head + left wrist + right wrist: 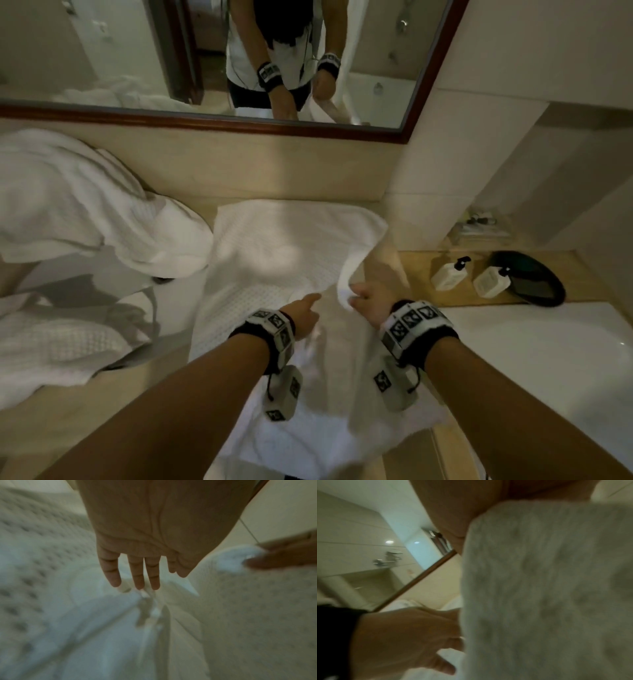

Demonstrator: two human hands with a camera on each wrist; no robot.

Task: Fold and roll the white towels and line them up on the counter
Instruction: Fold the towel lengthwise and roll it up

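Observation:
A white waffle-weave towel [274, 260] lies spread along the counter in front of me. My right hand [368, 299] pinches its right edge and holds that flap [346, 281] lifted over the middle; the raised cloth [547, 588] fills the right wrist view. My left hand [303, 310] is flat with fingers straight, low over the towel's centre line. In the left wrist view the left fingers [139, 577] point at a crease in the towel [102, 628], and the right hand's fingers [278, 557] grip the white edge at the right.
More white towels are heaped at the left [85, 205] and front left [61, 342]. A framed mirror [376, 133] backs the counter. Two pump bottles [448, 274] and a dark round tray [534, 284] stand at the right, beside a white basin [548, 359].

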